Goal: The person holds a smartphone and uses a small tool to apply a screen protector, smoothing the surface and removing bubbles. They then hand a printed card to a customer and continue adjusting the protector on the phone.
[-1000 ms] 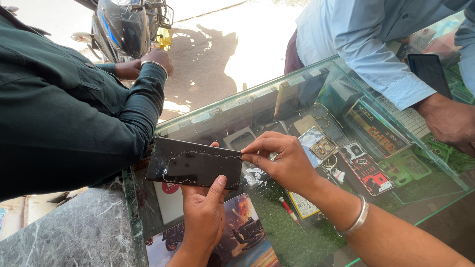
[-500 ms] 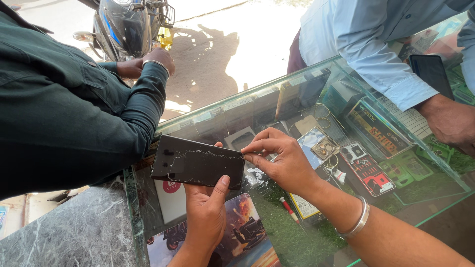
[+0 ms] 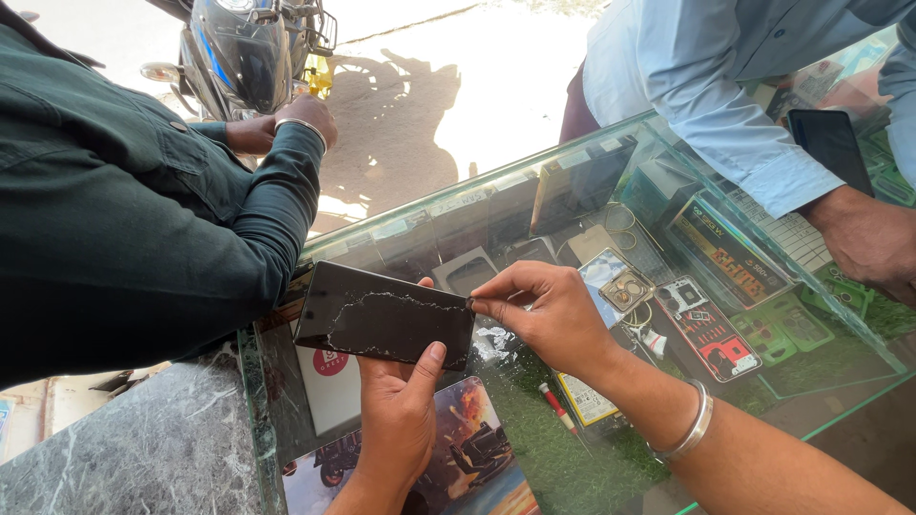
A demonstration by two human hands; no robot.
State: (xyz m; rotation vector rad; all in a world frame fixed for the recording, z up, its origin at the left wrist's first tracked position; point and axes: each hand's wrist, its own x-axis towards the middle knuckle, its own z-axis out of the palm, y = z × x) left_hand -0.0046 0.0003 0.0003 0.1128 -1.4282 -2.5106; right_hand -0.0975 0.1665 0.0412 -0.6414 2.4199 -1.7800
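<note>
Far left: a person in a dark green sleeve (image 3: 143,219) leans over the marble edge (image 3: 134,448) of the desk, arm folded, with a bangle at the wrist near a parked motorbike (image 3: 253,48) behind. Next, centre-left: phone (image 3: 382,319), black, glass face cracked in a branching line, held flat and roughly level just above the glass desk (image 3: 534,191). Left hand (image 3: 401,420) comes up from below; thumb lies on the phone's near edge at the lower right corner, one fingertip shows over the far edge, so the hand is partly closed and clamped around the phone's right end. Palm and remaining fingers are hidden under the phone. Right hand (image 3: 549,310) sits just right of the phone; thumb and forefinger are pinched together at the phone's upper right corner, touching it, and the other fingers are curled loosely. Whether something thin sits in the pinch cannot be told. A metal bracelet (image 3: 689,429) rings the right wrist. Under the glass: printed cards (image 3: 477,458), a small red-handled screwdriver (image 3: 563,405), phone cases (image 3: 716,329) and boxed goods on green matting. Far right: another person in a light blue shirt (image 3: 706,86) rests a hand (image 3: 868,238) on the desk, with a second dark phone (image 3: 830,143) just above it.
</note>
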